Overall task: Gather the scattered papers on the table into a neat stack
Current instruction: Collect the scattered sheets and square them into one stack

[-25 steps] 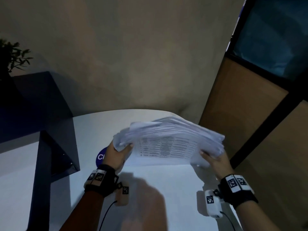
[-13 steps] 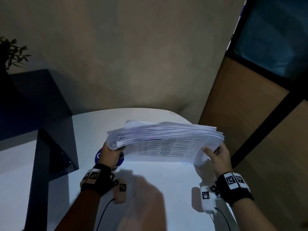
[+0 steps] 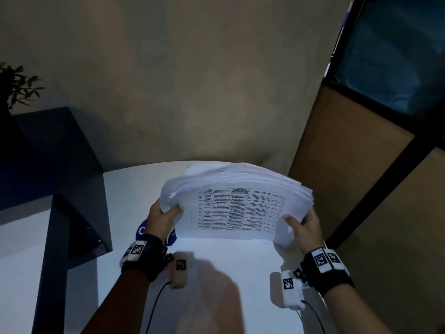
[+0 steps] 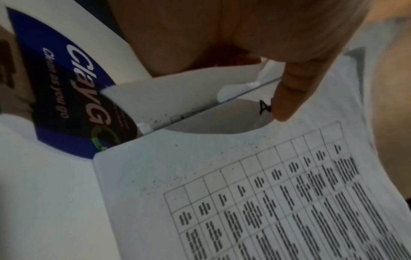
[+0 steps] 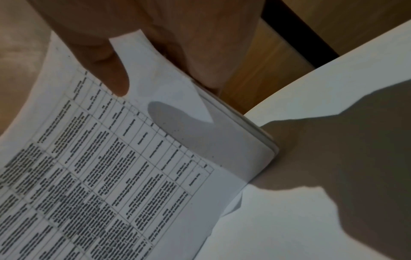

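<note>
Gripping paper stack (image 3: 240, 213) | left hand (image 3: 160, 220) pinches left edge | right hand (image 3: 307, 227) pinches right edge | over table (image 3: 134, 189)

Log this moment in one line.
stack of white printed papers: held over white table, edges uneven | left hand: gripping | right hand: gripping

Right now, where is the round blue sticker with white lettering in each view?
Head: round blue sticker lower centre-left, beside the left hand.
Left wrist: sticker upper left, partly hidden by the white paper stack.
Right wrist: not in it.
Shared landmark: the stack's printed grid sheet.
</note>
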